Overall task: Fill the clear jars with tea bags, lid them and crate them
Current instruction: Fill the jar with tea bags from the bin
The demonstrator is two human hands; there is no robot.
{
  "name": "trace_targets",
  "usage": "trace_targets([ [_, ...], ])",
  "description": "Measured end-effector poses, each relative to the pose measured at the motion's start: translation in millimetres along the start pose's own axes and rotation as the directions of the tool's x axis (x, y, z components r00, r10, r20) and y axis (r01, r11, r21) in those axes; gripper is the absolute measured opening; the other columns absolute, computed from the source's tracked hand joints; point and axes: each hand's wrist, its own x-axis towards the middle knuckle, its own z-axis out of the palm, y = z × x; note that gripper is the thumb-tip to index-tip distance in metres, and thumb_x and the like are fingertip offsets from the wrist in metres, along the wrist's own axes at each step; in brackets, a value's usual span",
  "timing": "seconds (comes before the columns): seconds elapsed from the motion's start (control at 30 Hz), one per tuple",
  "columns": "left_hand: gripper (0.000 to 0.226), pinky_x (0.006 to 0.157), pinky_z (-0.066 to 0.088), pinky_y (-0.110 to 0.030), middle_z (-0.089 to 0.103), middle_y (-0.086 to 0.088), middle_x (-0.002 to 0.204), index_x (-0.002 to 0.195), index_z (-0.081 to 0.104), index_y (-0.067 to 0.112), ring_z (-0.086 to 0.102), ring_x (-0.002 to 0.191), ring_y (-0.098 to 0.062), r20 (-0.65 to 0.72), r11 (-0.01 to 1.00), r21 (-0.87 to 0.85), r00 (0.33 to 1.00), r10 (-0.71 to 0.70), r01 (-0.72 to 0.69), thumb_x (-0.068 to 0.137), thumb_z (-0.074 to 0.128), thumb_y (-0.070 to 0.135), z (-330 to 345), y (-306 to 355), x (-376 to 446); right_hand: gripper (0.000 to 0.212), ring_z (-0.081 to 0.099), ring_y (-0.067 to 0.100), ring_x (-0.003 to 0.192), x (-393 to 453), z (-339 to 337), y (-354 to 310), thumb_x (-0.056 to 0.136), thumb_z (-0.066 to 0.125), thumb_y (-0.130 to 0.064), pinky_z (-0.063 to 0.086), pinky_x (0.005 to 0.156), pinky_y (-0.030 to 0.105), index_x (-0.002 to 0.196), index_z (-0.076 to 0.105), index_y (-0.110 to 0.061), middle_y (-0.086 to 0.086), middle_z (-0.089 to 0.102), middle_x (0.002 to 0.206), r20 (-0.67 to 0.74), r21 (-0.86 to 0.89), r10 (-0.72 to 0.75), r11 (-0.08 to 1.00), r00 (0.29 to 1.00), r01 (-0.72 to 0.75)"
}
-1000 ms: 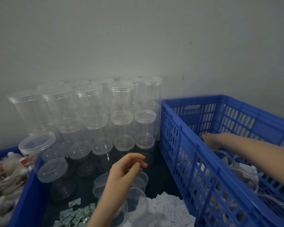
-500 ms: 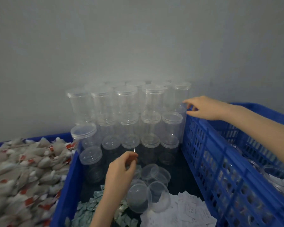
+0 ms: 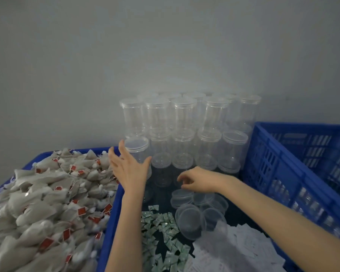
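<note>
Blue crate [image 3: 283,173], red-tagged tea bags [image 3: 47,203]

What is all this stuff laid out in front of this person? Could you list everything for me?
clear jars: many, exact count unclear, transparent with lids, stacked in tiers against the wall
tea bags: a large heap, beige with red tags, in the blue bin on the left
blue bin: one, blue, left side
blue crate: one, blue slatted, right side
loose lids: several, clear, on the dark surface in front of the jars
green sachets: a pile, pale green, bottom centre
white slips: a pile, white, bottom right of centre
wall: grey, behind everything
left hand: fingers spread, reaching at the nearest lidded jar
right hand: fingers loosely curled above the loose lids, holding nothing visible
</note>
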Motion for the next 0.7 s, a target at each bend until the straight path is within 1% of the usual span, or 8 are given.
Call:
trace_targets([
  [0.07, 0.101, 0.112, 0.022, -0.054, 0.008, -0.024, 0.154, 0.149, 0.014, 0.019, 0.015, 0.141, -0.042, 0.094, 0.997, -0.016, 0.993, -0.074, 0.076, 0.075, 0.078, 0.043, 6, 1, 16, 0.040, 0.062, 0.015, 0.110, 8, 18, -10, 0.100, 0.055, -0.031, 0.048, 0.096, 0.029, 0.139, 0.055, -0.020, 0.001, 0.065, 0.128, -0.032, 0.106, -0.017, 0.994, 0.999, 0.020],
  [0.13, 0.107, 0.115, 0.020, -0.054, 0.007, -0.025, 0.156, 0.150, 0.007, 0.020, 0.013, 0.144, -0.041, 0.179, 0.997, 0.026, 0.981, -0.079, 0.075, 0.075, 0.076, 0.048, 14, -2, 28, 0.041, 0.061, 0.014, 0.113, 14, 37, -18, 0.099, 0.057, -0.029, 0.047, 0.100, 0.029, 0.139, 0.055, -0.019, 0.002, 0.065, 0.128, -0.059, 0.210, -0.030, 0.977, 0.998, 0.042],
  [0.27, 0.101, 0.105, 0.039, -0.053, 0.034, -0.020, 0.147, 0.149, 0.009, 0.019, 0.039, 0.132, -0.037, 0.268, 0.999, 0.034, 0.963, -0.026, 0.017, 0.077, 0.076, 0.045, 21, -9, 40, 0.041, 0.058, 0.005, 0.105, 20, 65, -28, 0.099, 0.058, -0.028, 0.045, 0.093, 0.019, 0.138, 0.056, -0.019, 0.002, 0.066, 0.127, -0.108, 0.331, -0.064, 0.939, 0.992, 0.096],
  [0.37, 0.090, 0.099, 0.045, -0.051, 0.045, -0.017, 0.140, 0.147, 0.022, 0.016, 0.047, 0.125, -0.034, 0.224, 0.998, -0.043, 0.974, -0.025, 0.036, 0.078, 0.076, 0.041, 13, -12, 43, 0.039, 0.061, 0.007, 0.105, 20, 64, -27, 0.098, 0.060, -0.022, 0.049, 0.093, 0.021, 0.136, 0.057, -0.018, 0.001, 0.067, 0.122, -0.192, 0.419, -0.032, 0.901, 0.981, 0.112],
  [0.47, 0.085, 0.099, 0.044, -0.051, 0.047, -0.015, 0.137, 0.145, 0.028, 0.017, 0.048, 0.122, -0.033, 0.137, 0.997, -0.062, 0.989, 0.053, -0.045, 0.078, 0.075, 0.041, 1, -8, 35, 0.043, 0.062, 0.010, 0.105, 21, 47, -24, 0.094, 0.066, -0.017, 0.051, 0.096, 0.028, 0.136, 0.055, -0.013, 0.000, 0.065, 0.117, -0.360, 0.554, 0.076, 0.819, 0.930, 0.148],
  [0.53, 0.083, 0.098, 0.044, -0.050, 0.048, -0.014, 0.137, 0.143, 0.030, 0.019, 0.049, 0.121, -0.032, 0.067, 0.995, -0.050, 0.993, 0.095, -0.092, 0.078, 0.075, 0.043, -7, -3, 24, 0.054, 0.059, 0.009, 0.107, 23, 40, -24, 0.091, 0.070, -0.019, 0.050, 0.090, 0.020, 0.140, 0.049, -0.014, -0.005, 0.060, 0.118, -0.429, 0.602, 0.141, 0.781, 0.892, 0.166],
  [0.6, 0.084, 0.097, 0.044, -0.050, 0.049, -0.012, 0.136, 0.142, 0.030, 0.021, 0.050, 0.119, -0.031, 0.024, 0.992, -0.079, 0.995, 0.097, -0.095, 0.076, 0.075, 0.046, -14, 3, 16, 0.068, 0.055, 0.010, 0.116, 26, 36, -26, 0.088, 0.075, -0.022, 0.045, 0.090, 0.017, 0.146, 0.041, -0.014, -0.006, 0.055, 0.125, -0.447, 0.636, 0.171, 0.751, 0.878, 0.178],
  [0.7, 0.084, 0.096, 0.046, -0.049, 0.049, -0.009, 0.135, 0.141, 0.028, 0.025, 0.052, 0.116, -0.029, 0.016, 0.983, -0.162, 0.995, 0.093, -0.090, 0.075, 0.075, 0.048, -18, 6, 14, 0.097, 0.042, 0.016, 0.137, 35, 35, -30, 0.081, 0.081, -0.030, 0.041, 0.109, 0.032, 0.156, 0.021, -0.014, 0.000, 0.042, 0.149, -0.408, 0.654, 0.174, 0.741, 0.896, 0.153],
])
